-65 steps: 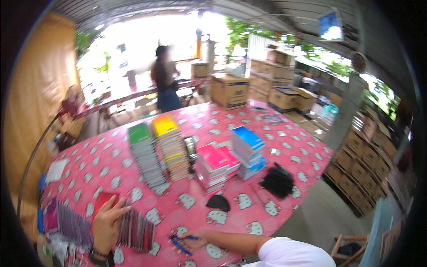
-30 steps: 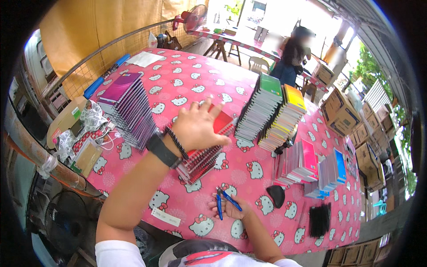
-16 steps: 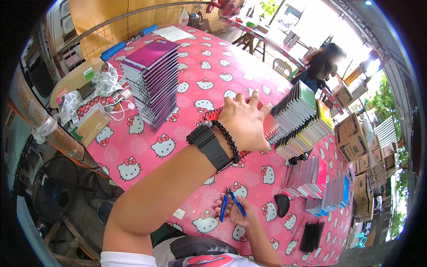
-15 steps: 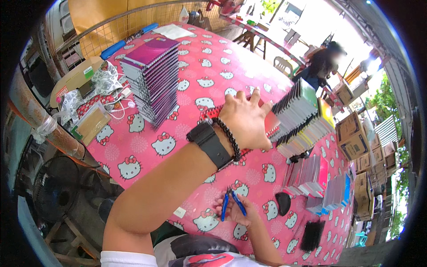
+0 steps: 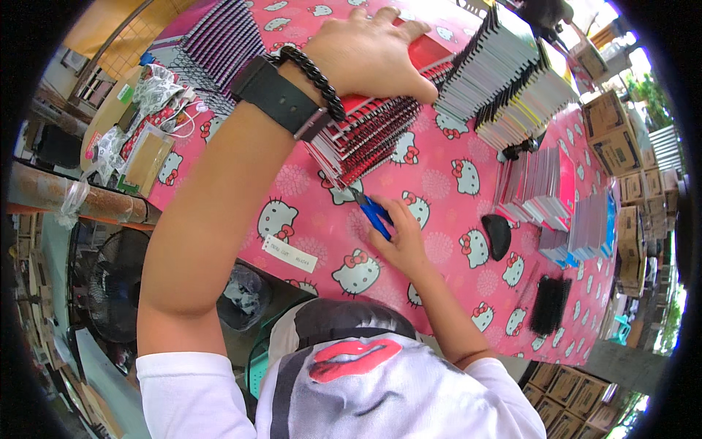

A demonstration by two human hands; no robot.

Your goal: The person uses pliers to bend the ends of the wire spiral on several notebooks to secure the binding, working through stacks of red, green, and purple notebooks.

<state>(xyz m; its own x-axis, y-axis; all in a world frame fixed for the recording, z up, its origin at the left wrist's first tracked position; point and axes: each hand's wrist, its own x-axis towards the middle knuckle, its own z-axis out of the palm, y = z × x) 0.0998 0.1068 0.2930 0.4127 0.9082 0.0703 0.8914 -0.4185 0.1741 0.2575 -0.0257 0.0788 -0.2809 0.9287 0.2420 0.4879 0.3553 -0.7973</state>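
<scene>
My left hand (image 5: 369, 58) lies flat, fingers spread, on top of a stack of red spiral-bound notebooks (image 5: 365, 139). A black watch (image 5: 281, 95) and a dark bracelet are on that wrist. In my right hand (image 5: 406, 245) is a pair of small blue-handled nippers (image 5: 375, 214). Their metal tip is at the lower near corner of the red stack, by the ends of the spiral wires; whether it touches a wire I cannot tell. My left hand and wrist hide much of the top cover.
Purple notebooks (image 5: 223, 44) stand stacked at left. Green-covered (image 5: 486, 66) and yellow-covered notebooks (image 5: 537, 95) are on the right, beyond pink (image 5: 537, 186) and blue piles (image 5: 585, 227). Black wire coils (image 5: 550, 305), a dark half-round object (image 5: 496, 236) and a paper strip (image 5: 289, 252) lie nearer.
My right hand has brought the nippers forward from near the table edge to the red stack's corner. My left hand stays on the stack. The view has tilted downward.
</scene>
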